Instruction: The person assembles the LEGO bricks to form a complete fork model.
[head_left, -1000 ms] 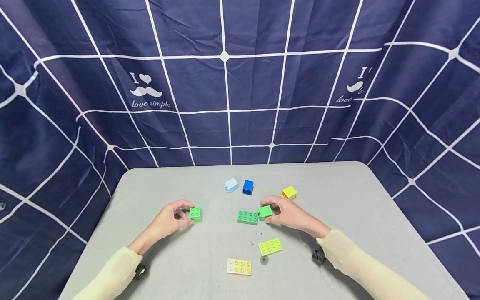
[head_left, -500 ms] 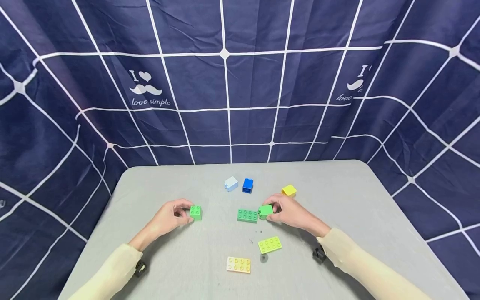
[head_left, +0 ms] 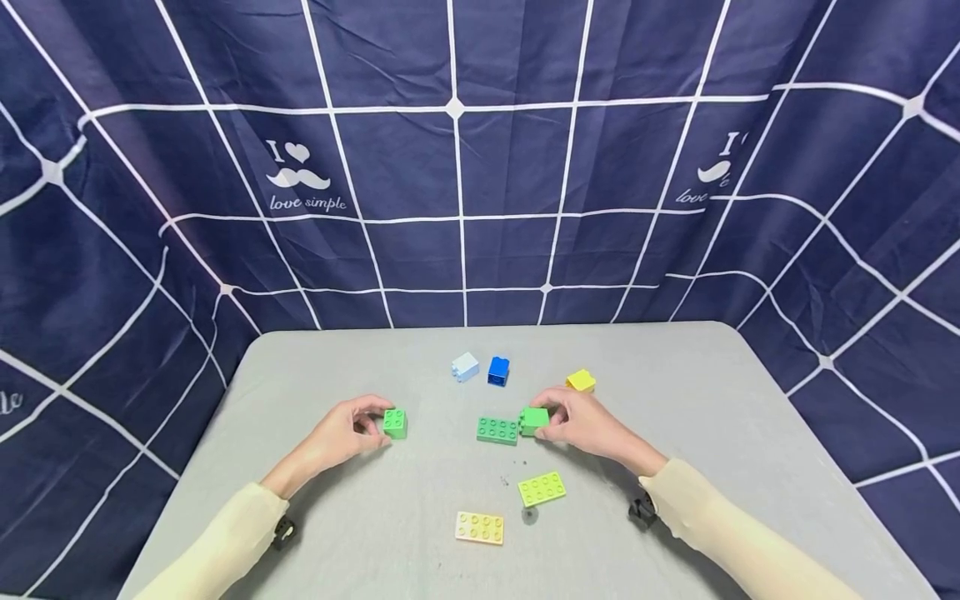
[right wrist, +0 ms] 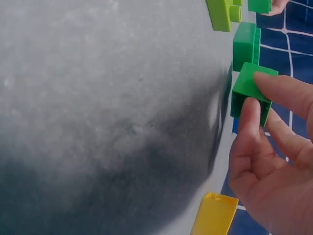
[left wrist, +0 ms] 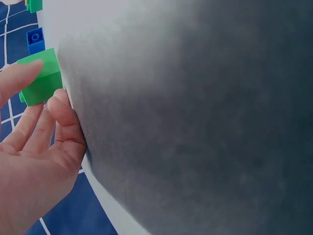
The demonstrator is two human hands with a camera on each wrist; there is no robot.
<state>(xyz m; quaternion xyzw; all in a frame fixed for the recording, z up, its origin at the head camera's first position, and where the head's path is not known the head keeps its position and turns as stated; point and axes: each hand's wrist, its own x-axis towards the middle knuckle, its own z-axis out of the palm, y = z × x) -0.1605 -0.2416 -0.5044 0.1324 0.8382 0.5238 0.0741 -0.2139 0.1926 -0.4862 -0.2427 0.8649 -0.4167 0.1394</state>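
Note:
My left hand [head_left: 347,432] pinches a bright green toy building block [head_left: 395,423] between thumb and fingers, studs facing up in the head view. On the right, my right hand [head_left: 581,421] grips another bright green block [head_left: 535,422] by its sides. That block lies tipped over, its studs pointing left and its hollow underside toward the palm in the right wrist view [right wrist: 237,105]. Close beside those studs sits a longer, darker green block [head_left: 497,430], studs up. The left wrist view shows the thumb across one face of the left block [left wrist: 46,73].
Behind the hands lie a pale blue block [head_left: 465,367], a dark blue block [head_left: 498,371] and a yellow block [head_left: 581,381]. Nearer the front are a lime block [head_left: 542,488] and a pale yellow block [head_left: 479,528]. A blue grid-patterned curtain [head_left: 495,250] surrounds the grey table [head_left: 337,533].
The right hand's green block has turned slightly and now sits straighter beside the darker green block. The left hand keeps its hold in about the same place.

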